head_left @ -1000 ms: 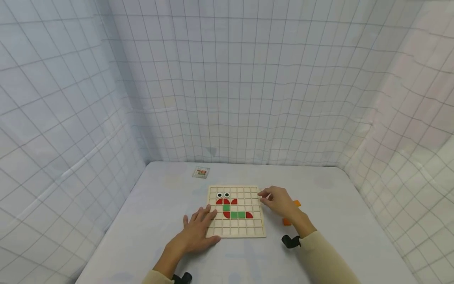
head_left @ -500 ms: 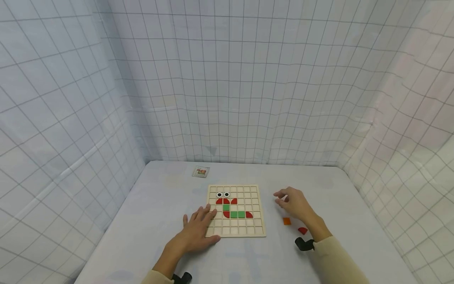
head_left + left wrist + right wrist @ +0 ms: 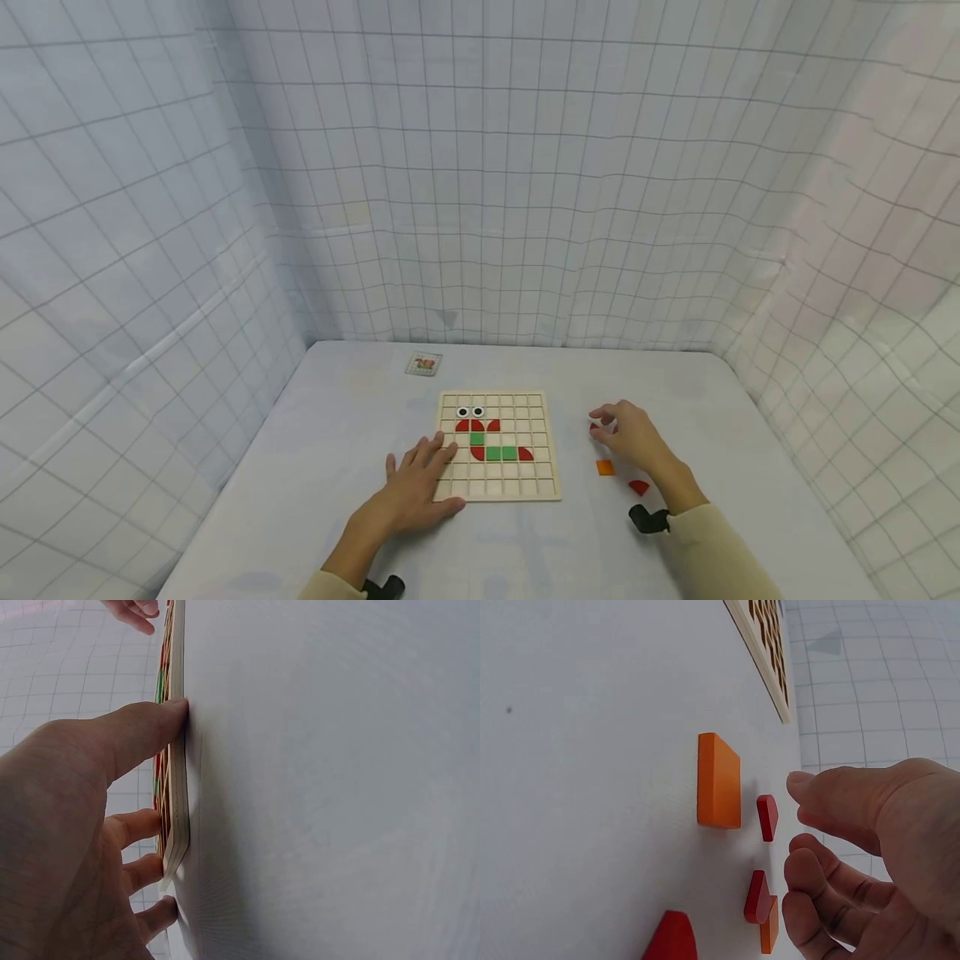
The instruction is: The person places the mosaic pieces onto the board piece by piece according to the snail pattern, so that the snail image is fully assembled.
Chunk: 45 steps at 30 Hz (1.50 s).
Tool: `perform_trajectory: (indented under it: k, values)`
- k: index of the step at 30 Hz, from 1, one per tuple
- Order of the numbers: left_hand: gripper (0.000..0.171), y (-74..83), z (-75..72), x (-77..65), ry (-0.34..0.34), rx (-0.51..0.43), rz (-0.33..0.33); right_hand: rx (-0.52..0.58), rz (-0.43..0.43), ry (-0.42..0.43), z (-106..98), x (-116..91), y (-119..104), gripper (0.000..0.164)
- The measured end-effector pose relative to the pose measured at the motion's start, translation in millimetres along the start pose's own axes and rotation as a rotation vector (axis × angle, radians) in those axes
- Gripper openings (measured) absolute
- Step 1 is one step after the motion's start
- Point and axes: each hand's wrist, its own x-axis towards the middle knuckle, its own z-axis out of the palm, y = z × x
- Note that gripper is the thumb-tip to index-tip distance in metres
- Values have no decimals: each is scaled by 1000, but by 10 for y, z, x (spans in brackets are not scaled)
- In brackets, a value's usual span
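Observation:
My left hand (image 3: 417,485) rests with spread fingers on the left edge of a wooden grid board (image 3: 498,493); its thumb touches the near edge in the left wrist view. The board bears two eye pieces (image 3: 470,412), red quarter-round tiles (image 3: 478,453) and green square tiles (image 3: 510,453). Right of the board, my right hand (image 3: 632,435) hovers with bent fingers over a red tile (image 3: 594,427). In the right wrist view, a gap separates its thumb and fingers from the red tiles (image 3: 767,817) below, with nothing visible between them.
An orange square tile (image 3: 605,467) and another red quarter-round tile (image 3: 639,487) lie nearer me than the right hand. A second orange tile (image 3: 770,926) shows in the right wrist view. A small picture card (image 3: 424,364) lies behind the board. Gridded curtains surround the white table.
My right hand has moved right from the board's edge to above the loose tiles, then slightly lower, uncovering a red tile near the wrist. The left hand stays on the board.

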Motion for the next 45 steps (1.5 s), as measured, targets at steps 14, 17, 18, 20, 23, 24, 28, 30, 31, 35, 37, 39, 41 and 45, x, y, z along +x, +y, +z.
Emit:
perform_trajectory:
  k: [14, 17, 18, 20, 23, 24, 28, 30, 31, 35, 37, 39, 41, 45]
  values:
    - [97, 0, 10, -10, -1, -1, -4, 31, 74, -27, 85, -37, 75, 26]
    - [97, -8, 5, -11, 0, 2, -7, 37, 88, -30, 104, -38, 73, 25]
    - [97, -10, 4, -13, 0, 2, -7, 38, 89, -30, 109, -38, 73, 24]
    - [97, -19, 6, -14, -1, 4, -7, 40, 95, -26, 120, -38, 72, 22]
    - [97, -28, 13, -15, -2, 8, -4, 58, 92, -19, 128, -31, 68, 21]
    - [97, -29, 13, -16, -1, 7, -3, 73, 94, -18, 129, -28, 65, 21]
    - [97, -26, 7, -13, -1, 3, -2, 112, 92, -18, 122, -18, 40, 23]
    - [97, -19, -3, -10, -3, 1, -1, 123, 89, -17, 119, -16, 31, 24]
    - [97, -15, -10, -11, -3, -1, 0, 125, 84, -17, 114, -14, 18, 24]
    - [96, -3, -28, -9, 2, 1, 6, 131, 65, -19, 124, 4, -9, 22]
    - [96, -5, -28, -8, 5, 1, 7, 129, 53, -21, 134, 11, -19, 20]
    - [96, -7, -25, -9, 5, -2, 6, 125, 41, -20, 143, 15, -20, 18]
    - [96, -5, -23, -14, 5, -7, 5, 117, 40, -21, 149, 16, -23, 16]
    - [97, 6, -26, -26, 1, -12, 7, 106, 41, -12, 151, 11, -42, 20]
